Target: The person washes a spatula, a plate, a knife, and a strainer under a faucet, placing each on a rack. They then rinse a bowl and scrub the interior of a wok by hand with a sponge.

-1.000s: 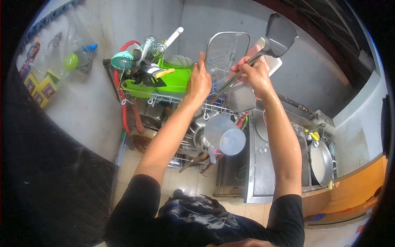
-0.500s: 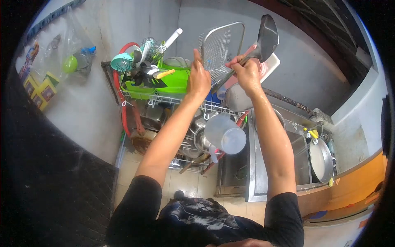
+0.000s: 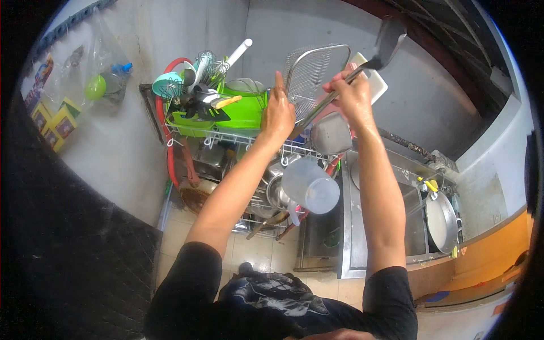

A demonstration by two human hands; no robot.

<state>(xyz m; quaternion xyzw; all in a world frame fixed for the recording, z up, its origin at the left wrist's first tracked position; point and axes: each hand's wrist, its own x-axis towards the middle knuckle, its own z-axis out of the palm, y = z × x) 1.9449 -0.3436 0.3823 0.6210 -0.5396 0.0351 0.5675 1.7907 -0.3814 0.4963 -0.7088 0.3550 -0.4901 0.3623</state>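
A metal turner [image 3: 386,52] and wire strainer [image 3: 317,71] have shifted rightward; the right hand [image 3: 356,103] clasps the turner; whether the left hand's [image 3: 277,117] fingers grip anything is unclear.

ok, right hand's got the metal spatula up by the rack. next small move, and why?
Probably lower the spatula handle-first toward the rack: the right hand holds it blade up, and its lower end slants down toward the left hand, above the rack's edge. I'd go gently, since the wire basket stands close by.
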